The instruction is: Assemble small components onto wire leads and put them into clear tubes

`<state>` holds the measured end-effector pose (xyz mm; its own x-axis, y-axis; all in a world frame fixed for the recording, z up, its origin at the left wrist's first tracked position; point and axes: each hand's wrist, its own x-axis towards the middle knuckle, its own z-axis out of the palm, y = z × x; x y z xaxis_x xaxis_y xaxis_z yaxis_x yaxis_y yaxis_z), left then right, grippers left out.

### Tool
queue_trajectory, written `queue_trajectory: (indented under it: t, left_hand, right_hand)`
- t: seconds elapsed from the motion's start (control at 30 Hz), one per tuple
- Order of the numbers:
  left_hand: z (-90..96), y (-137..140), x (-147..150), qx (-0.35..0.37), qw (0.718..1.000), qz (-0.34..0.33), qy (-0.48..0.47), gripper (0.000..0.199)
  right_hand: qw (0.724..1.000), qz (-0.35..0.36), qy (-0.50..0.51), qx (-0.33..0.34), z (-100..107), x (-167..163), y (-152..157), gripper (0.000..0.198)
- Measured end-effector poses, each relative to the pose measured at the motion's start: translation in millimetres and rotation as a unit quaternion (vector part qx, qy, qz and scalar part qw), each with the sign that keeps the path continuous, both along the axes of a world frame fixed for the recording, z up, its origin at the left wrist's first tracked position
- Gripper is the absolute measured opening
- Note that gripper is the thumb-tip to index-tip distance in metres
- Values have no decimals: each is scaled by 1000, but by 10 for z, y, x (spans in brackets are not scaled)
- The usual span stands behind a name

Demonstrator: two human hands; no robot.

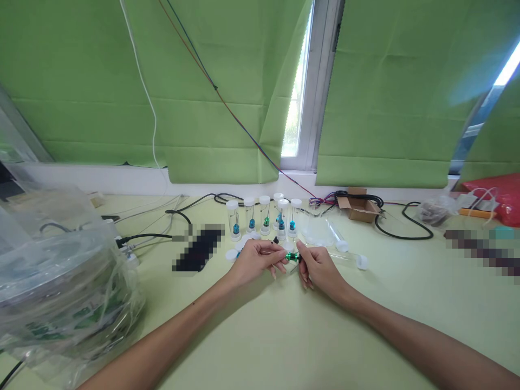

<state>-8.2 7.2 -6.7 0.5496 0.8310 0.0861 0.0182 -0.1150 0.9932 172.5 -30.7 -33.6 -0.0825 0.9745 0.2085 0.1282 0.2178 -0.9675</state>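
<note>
Between my two hands is a small shiny green metallic part with a black end; its exact kind I cannot make out. The fingers of my left hand pinch its left side. My right hand is closed on the black end at the right. A thin grey piece shows just below the part. Beyond my hands stand several clear tubes with white caps, one holding a green piece and others blue pieces. A clear tube with a white cap lies beside my right hand.
At the left sits a plastic-wrapped spool. A dark pixelated object lies left of the tubes. Behind are an open cardboard box, black cables and clear bags. A red bag is at far right.
</note>
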Motion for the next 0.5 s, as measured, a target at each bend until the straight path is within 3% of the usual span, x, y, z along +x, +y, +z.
queue_trajectory:
  t: [0.2, 0.37, 0.5]
  left_hand:
    - [-43, 20, 12, -47, 997, 39, -49, 27]
    - [-26, 31, -2, -55, 994, 69, -70, 26]
    - [-8, 22, -2, -46, 994, 70, -73, 25]
  right_hand:
    - [1000, -8, 1, 19, -7, -3, 12, 59]
    - [995, -21, -8, 98, 29, 0, -24, 30]
    - [991, -12, -27, 127, 32, 3, -51, 22]
